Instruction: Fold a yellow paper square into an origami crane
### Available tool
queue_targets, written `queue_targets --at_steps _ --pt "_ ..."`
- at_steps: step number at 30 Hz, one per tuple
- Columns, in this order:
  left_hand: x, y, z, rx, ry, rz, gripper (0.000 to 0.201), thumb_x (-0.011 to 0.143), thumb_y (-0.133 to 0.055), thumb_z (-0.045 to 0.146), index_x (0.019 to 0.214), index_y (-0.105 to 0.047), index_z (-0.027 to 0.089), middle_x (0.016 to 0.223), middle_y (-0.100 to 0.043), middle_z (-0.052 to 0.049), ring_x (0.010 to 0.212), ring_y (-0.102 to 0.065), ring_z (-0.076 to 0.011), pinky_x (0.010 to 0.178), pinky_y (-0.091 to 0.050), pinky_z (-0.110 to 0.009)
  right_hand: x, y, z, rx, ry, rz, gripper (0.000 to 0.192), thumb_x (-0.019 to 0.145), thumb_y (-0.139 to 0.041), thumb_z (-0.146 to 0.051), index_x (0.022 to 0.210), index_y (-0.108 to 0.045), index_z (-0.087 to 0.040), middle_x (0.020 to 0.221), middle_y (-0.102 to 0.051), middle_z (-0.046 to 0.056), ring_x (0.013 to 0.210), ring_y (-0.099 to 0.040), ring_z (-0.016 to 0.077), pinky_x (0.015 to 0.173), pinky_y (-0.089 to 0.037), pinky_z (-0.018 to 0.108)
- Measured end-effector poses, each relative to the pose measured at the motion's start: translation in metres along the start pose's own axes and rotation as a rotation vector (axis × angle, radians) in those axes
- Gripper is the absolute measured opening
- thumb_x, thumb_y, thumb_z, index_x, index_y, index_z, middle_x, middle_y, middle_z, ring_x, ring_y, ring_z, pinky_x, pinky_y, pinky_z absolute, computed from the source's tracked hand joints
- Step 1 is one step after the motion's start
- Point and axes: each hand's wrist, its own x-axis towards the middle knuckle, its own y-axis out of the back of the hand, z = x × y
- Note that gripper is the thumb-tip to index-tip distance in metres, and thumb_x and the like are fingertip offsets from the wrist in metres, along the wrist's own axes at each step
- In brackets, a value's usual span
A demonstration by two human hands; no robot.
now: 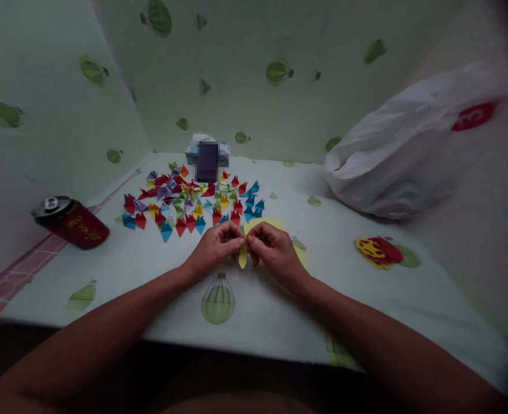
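Between my two hands is a small, narrow piece of folded yellow paper (243,257), its pointed end hanging downward. My left hand (219,244) pinches it from the left with thumb and fingers. From the right, my right hand (275,247) pinches the same paper, the fingertips of both hands almost meeting. Part of the folded paper is hidden behind the fingers. Flat on the table under and behind my right hand lie pale yellow paper sheets (302,253). Just beyond my hands spreads a group of small folded paper figures (190,223) in red, blue, yellow, green and purple.
A red drink can (79,225) lies tilted at the left. Behind the paper figures stand a tissue box (224,154) and a dark, blurred-out upright object (207,162). A white plastic bag (392,155) bulges at the right, with red and yellow cut-out pieces (377,250) in front.
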Motion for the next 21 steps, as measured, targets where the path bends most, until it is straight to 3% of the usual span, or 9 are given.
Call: queue_targets --at_steps 8,14,21 --pt "-0.0006 0.0001 0.0007 0.040 0.036 0.020 0.019 0.077 -0.067 0.030 0.079 -0.058 0.014 0.064 -0.056 0.003 0.056 -0.053 -0.0094 0.057 -0.042 -0.023 0.0001 -0.0007 0.0003 -0.017 -0.006 -0.012 0.017 0.082 -0.059 -0.031 0.073 -0.052 -0.020 0.054 -0.053 -0.006 0.043 -0.050 0.0080 0.044 -0.039 0.022" --pt "0.0019 0.0041 -0.0013 -0.029 0.056 -0.024 0.018 0.077 -0.068 0.030 0.079 -0.059 0.014 0.065 -0.057 0.002 0.056 -0.052 -0.0091 0.058 -0.043 -0.023 -0.0003 0.0002 -0.0010 0.071 -0.009 -0.042 0.017 0.081 -0.062 -0.032 0.074 -0.053 -0.019 0.054 -0.057 -0.006 0.043 -0.051 0.0079 0.044 -0.041 0.022" --pt "0.0012 0.0031 -0.0012 -0.101 0.033 -0.036 0.021 0.077 -0.071 0.031 0.082 -0.058 0.015 0.071 -0.058 0.002 0.059 -0.054 -0.0090 0.059 -0.045 -0.023 -0.0008 -0.0007 -0.0001 -0.001 0.027 0.002 0.018 0.083 -0.061 -0.032 0.073 -0.051 -0.020 0.055 -0.054 -0.006 0.043 -0.051 0.0078 0.043 -0.040 0.022"
